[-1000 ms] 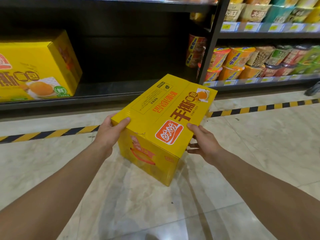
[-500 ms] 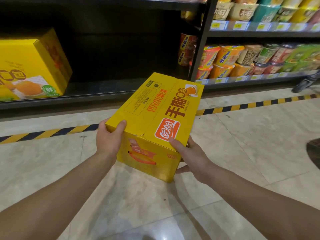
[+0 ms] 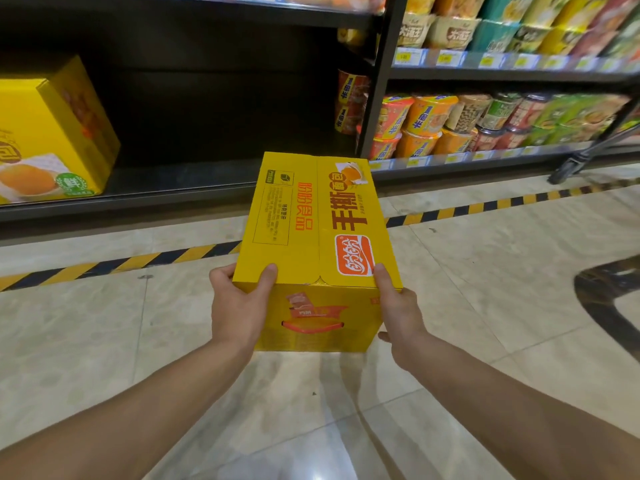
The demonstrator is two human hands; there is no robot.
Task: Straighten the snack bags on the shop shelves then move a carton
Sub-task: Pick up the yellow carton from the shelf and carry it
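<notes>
1. Head view: a yellow carton (image 3: 311,237) is held off the tiled floor (image 3: 485,289), in front of the bottom shelf (image 3: 180,188), its far end pointing at that shelf's front edge.
2. The left hand (image 3: 239,306) grips the carton's near left corner, thumb lying on top and fingers curled around the side.
3. The right hand (image 3: 398,310) grips the near right corner, thumb on the top edge; its fingers are mostly hidden behind the carton.
4. A second yellow carton (image 3: 52,133) stands at the left end of the bottom shelf, close to the front edge.
5. Cup noodles (image 3: 433,123) fill the right-hand shelf, with snack bags (image 3: 485,26) above them.
6. Yellow-black striped tape (image 3: 138,263) runs along the floor under the held carton.
</notes>
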